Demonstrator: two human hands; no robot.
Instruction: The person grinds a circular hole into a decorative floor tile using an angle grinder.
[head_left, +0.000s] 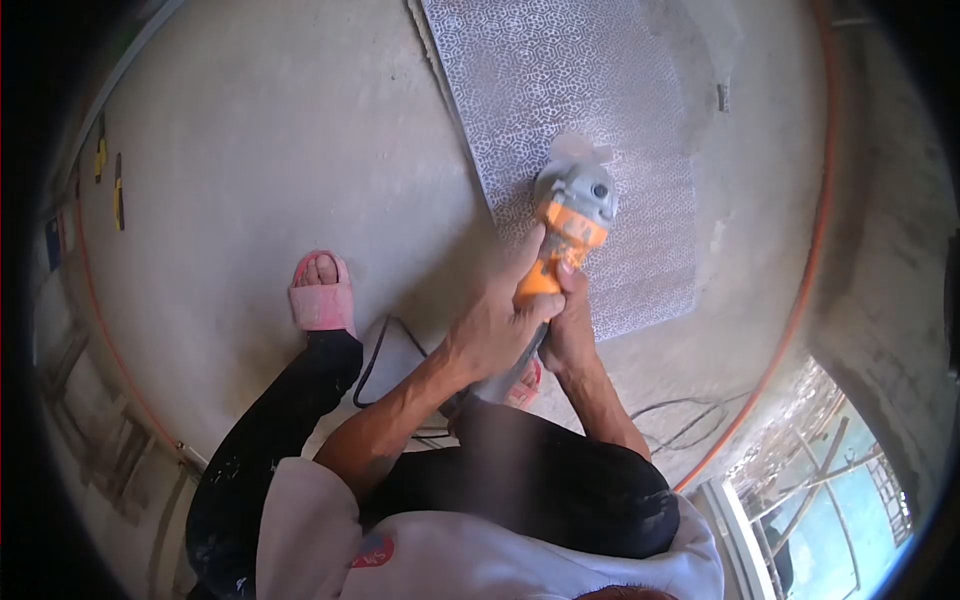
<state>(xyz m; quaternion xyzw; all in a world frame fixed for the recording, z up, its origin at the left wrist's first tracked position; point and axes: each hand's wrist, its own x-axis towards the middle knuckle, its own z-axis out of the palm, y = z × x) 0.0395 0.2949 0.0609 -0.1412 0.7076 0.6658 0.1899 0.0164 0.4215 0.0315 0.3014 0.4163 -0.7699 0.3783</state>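
An orange and grey angle grinder (577, 222) is held over a large patterned sheet (640, 120) on the floor, its head pointing away from me. My left hand (498, 318) wraps round the grinder's orange body from the left. On the right side, my right hand (569, 318) grips the same body, its thumb near the orange part. A pale haze of dust hangs just beyond the grinder's disc and blurs the contact with the sheet.
Dark cable (371, 370) lies on the floor by my legs, with more loops (690, 402) at the right. An orange hose (822, 215) curves along the right. Two yellow-black knives (119, 192) lie far left. My pink slipper (322, 304) is left of the sheet.
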